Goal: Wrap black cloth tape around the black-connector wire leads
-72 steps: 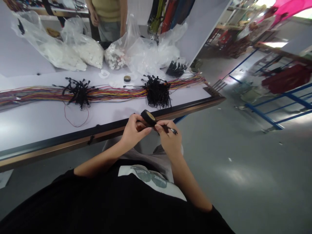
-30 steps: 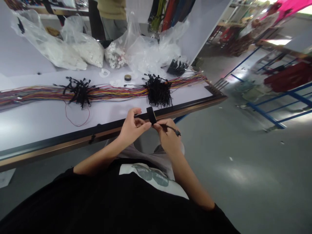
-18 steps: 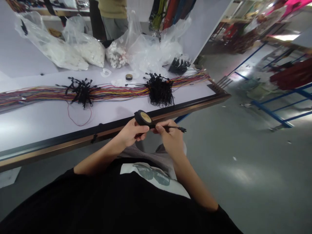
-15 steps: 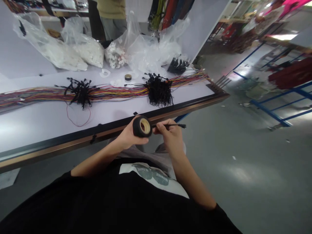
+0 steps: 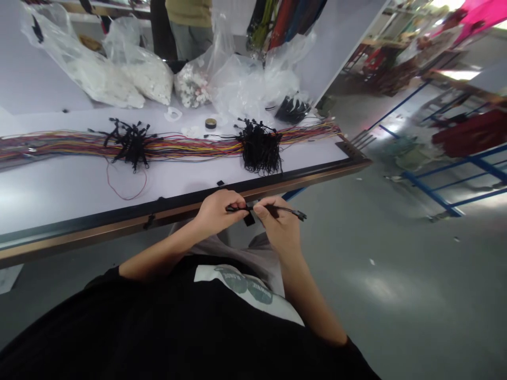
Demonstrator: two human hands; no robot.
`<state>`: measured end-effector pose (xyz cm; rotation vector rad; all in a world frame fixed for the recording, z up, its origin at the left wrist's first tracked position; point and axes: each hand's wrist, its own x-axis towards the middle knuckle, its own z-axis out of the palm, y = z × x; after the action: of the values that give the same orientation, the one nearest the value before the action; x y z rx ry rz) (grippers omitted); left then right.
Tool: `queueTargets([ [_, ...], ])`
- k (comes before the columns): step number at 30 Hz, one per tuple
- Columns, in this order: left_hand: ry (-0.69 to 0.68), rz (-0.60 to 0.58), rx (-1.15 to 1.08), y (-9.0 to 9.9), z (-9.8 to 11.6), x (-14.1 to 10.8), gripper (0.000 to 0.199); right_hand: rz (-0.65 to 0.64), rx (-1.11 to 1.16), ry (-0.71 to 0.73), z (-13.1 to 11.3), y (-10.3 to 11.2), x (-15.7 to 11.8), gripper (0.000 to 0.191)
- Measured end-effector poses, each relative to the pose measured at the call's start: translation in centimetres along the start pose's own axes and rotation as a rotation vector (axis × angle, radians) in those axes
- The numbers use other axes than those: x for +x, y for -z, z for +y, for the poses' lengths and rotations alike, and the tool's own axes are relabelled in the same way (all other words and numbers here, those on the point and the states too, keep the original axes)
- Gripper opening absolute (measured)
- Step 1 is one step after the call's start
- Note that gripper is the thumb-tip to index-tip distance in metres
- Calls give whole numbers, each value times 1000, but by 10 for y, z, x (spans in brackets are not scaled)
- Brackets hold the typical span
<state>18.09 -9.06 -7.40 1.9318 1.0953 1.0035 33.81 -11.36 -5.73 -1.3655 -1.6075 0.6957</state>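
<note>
In front of the table edge, my left hand pinches one end of a thin black cable between thumb and fingertips. My right hand is closed on the same cable just beside it, thumb and forefinger pressed together. The cable runs out past the right fingers to a small black connector. A short piece of black tape hangs down from the cable between both hands. No roll of tape shows in either hand. On the table lie a bundle of coloured wires and a clump of black connector leads.
Another black cluster of leads lies on the left wires. Behind are clear plastic bags of white parts, a bag of black parts and a small tape roll. The table's raised edge runs before me. Blue metal frames stand right.
The big black tape roll has gone from my left hand, whose fingers now pinch the cable. A tape piece hangs between my hands. My right hand keeps its hold; the view shifted slightly.
</note>
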Motion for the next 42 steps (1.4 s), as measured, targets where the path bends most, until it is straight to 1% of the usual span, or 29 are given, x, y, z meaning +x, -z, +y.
queueTargets([
  [2,-83,68,72,-3,-3,-2,12,-41,18,-49,1,-4,-1,11],
  [4,-90,121,84,-7,-4,-5,12,-56,-11,-49,2,-7,-1,12],
  [5,-58,140,69,-8,-4,-7,11,-36,-40,-32,4,-7,-1,13],
  [7,61,186,-24,-10,-1,-9,9,27,-99,7,7,-8,-1,16],
  [8,139,213,-115,-9,0,-9,10,61,-123,21,8,-8,-1,16],
  [10,305,251,-362,-6,3,-6,23,104,-152,35,10,-7,-1,17],
  [11,373,235,-496,-4,3,-3,29,103,-153,45,10,-7,-1,17],
  [12,425,184,-620,-1,2,-1,33,90,-143,64,9,-7,-1,17],
  [14,500,9,-818,3,-1,3,36,52,-101,109,5,-7,-1,16],
  [16,554,-152,-956,3,-6,4,41,38,-48,131,1,-7,-2,15],
  [17,573,-192,-1007,2,-8,4,44,41,-20,119,0,-7,-2,15],
  [18,582,-199,-1045,0,-10,2,45,47,11,89,0,-8,-3,14],
  [20,558,-177,-1082,-6,-12,-2,45,60,92,4,4,-10,-3,15],
  [23,432,-99,-1012,-11,-11,-10,47,102,247,-115,12,-12,-4,20],
  [25,330,-68,-905,-8,-10,-15,50,131,329,-172,15,-11,-3,22],
  [26,282,-76,-838,-5,-9,-18,54,137,334,-188,15,-9,-3,23],
  [27,236,-117,-773,0,-9,-19,63,135,311,-191,14,-7,-3,22],
  [28,190,-183,-729,4,-9,-20,73,127,261,-178,12,-4,-2,21],
  [29,146,-275,-709,9,-10,-20,81,119,196,-148,10,-1,-2,20],
  [30,104,-373,-701,12,-10,-19,82,106,131,-106,7,2,-2,19],
  [31,82,-442,-698,14,-10,-17,76,94,76,-53,5,5,-2,18],
  [32,90,-459,-694,14,-10,-15,66,83,33,3,3,7,-2,17],
  [33,120,-420,-669,12,-9,-12,57,73,-1,57,1,9,-2,16],
  [36,241,-163,-521,3,-4,-5,29,62,-56,172,-1,9,-3,17],
  [37,255,-116,-479,0,-1,-3,24,70,-61,183,-1,8,-3,19],
  [39,226,-81,-387,-4,2,-1,16,111,-54,154,0,5,-4,20],
  [41,157,-30,-273,-6,3,-1,8,155,-18,72,2,1,-4,20],
  [42,123,8,-224,-7,3,-1,6,148,11,30,3,0,-4,19],
])
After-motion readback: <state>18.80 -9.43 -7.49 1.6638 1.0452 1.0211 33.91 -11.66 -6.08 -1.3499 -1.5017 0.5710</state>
